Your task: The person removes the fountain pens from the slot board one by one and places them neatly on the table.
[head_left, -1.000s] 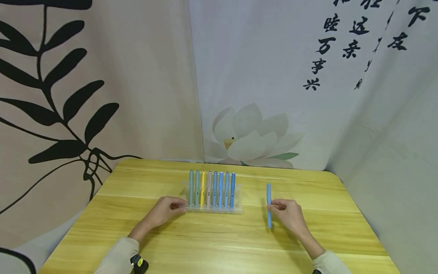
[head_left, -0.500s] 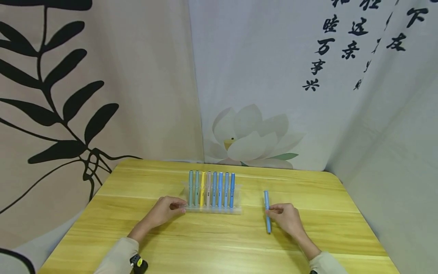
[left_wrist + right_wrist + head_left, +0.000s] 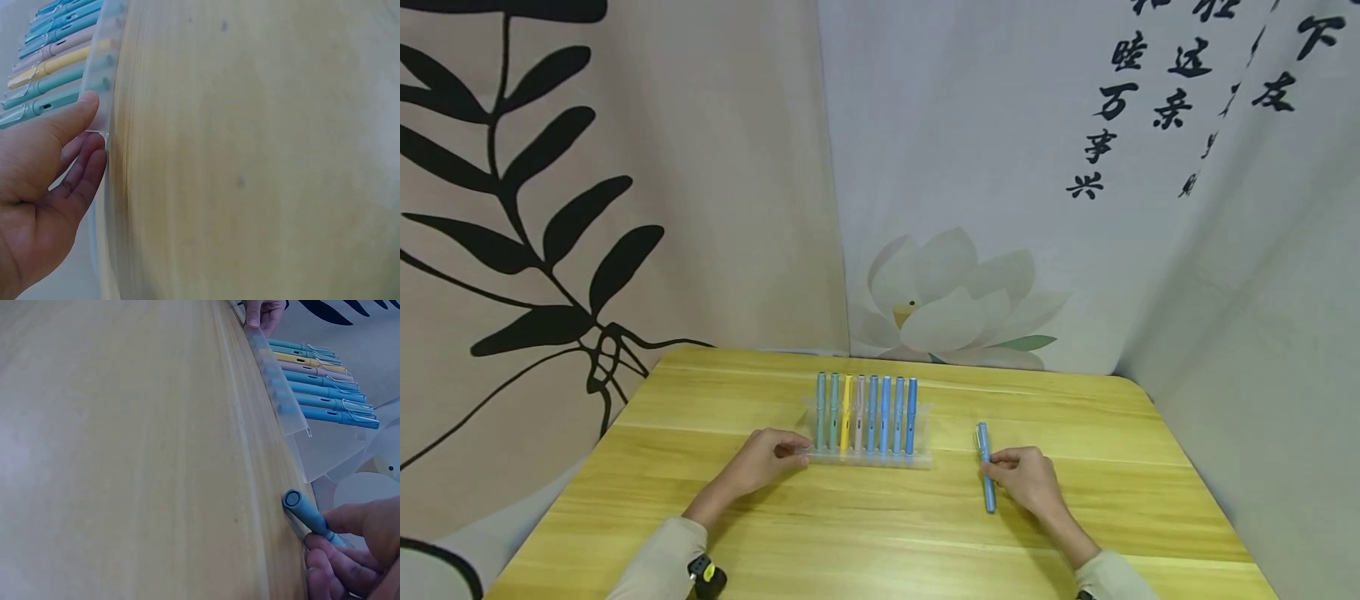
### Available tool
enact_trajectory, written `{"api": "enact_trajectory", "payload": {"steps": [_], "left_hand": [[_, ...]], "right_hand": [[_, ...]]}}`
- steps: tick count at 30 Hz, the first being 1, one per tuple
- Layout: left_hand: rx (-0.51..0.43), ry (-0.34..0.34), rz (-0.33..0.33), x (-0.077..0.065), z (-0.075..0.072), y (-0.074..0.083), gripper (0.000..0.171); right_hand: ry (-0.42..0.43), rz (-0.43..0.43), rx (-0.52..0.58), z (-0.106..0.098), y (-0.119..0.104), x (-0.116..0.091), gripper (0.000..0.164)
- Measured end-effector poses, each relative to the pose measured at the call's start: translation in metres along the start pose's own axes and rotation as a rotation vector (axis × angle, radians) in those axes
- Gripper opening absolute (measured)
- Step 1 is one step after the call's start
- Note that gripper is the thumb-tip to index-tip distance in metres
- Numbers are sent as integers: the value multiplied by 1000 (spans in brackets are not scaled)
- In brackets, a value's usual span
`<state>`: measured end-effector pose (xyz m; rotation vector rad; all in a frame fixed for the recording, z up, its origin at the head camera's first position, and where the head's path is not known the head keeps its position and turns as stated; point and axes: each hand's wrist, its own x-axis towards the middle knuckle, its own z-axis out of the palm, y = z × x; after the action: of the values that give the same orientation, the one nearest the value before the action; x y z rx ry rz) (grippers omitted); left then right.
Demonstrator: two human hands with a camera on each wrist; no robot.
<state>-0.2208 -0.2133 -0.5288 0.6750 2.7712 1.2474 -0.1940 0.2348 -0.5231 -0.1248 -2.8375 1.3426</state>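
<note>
A clear plastic pen stand [image 3: 868, 460] near the table's middle holds several pens side by side: green, yellow, pinkish and blue. My left hand [image 3: 769, 460] pinches the stand's left end; in the left wrist view the thumb [image 3: 89, 103] lies over its front lip with the fingers below. To the right of the stand, my right hand [image 3: 1028, 477] pinches a blue pen [image 3: 987, 483] between thumb and fingers. This pen stands nearly upright in the head view, its top leaning slightly left. The right wrist view shows its round end [image 3: 294, 499] close to the tabletop.
The pale wooden table [image 3: 850, 542] reaches back to a cloth backdrop with a printed lotus [image 3: 955, 292], dark leaves and writing. At the stand's right end is a bare stretch of its frosted plastic [image 3: 325, 450]. A dark curved band [image 3: 445, 558] shows at lower left.
The right hand has lowered the blue pen toward the front of the table and slightly left, and the pen's top has tipped left. The left hand stays on the stand.
</note>
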Motion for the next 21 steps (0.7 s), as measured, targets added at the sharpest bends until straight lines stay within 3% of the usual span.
{"api": "enact_trajectory", "payload": {"steps": [9,21], "left_hand": [[-4,-12,-23,0,1,0,23],[7,-6,-4,1,1,-2,22]], "right_hand": [[13,-11,-19,1,-1,1,20],[23,-28,-54,3,-3,2,18]]}}
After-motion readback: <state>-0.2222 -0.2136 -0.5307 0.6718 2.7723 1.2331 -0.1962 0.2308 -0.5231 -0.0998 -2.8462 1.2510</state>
